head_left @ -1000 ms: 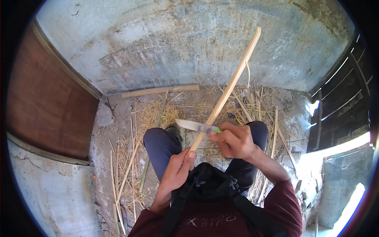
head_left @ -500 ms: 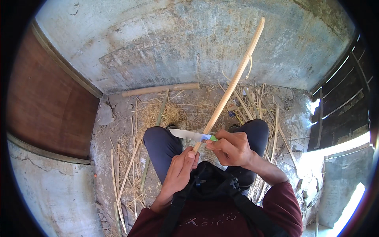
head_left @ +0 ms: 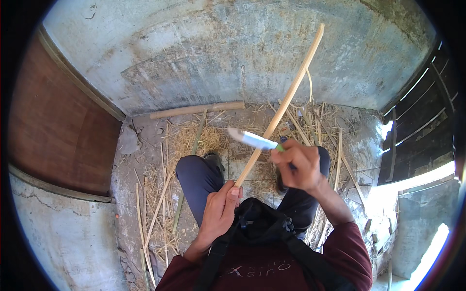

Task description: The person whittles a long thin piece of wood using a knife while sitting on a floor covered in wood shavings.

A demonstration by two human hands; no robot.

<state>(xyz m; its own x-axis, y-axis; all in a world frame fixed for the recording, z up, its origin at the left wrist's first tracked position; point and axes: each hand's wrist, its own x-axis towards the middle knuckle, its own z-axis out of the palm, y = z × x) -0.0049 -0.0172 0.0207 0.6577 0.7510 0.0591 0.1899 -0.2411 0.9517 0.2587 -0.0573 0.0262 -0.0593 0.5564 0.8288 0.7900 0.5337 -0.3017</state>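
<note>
My left hand is closed round the near end of a long, pale split bamboo strip. The strip slants up and away to the right, its far end in front of the wall. A thin curled shaving hangs from its far half. My right hand grips the green handle of a knife. The blade points left and lies across the strip about midway between my left hand and the shaving; whether it touches the strip I cannot tell.
Shavings and several loose strips litter the floor between and beside my knees. A bamboo pole lies along the foot of the stained wall. At the left is a brown door panel; a dark slatted panel stands at the right.
My right hand has moved the knife forward along the strip, away from my left hand. The left hand keeps its hold. One curl near the wall no longer shows, and the hanging shaving has shifted.
</note>
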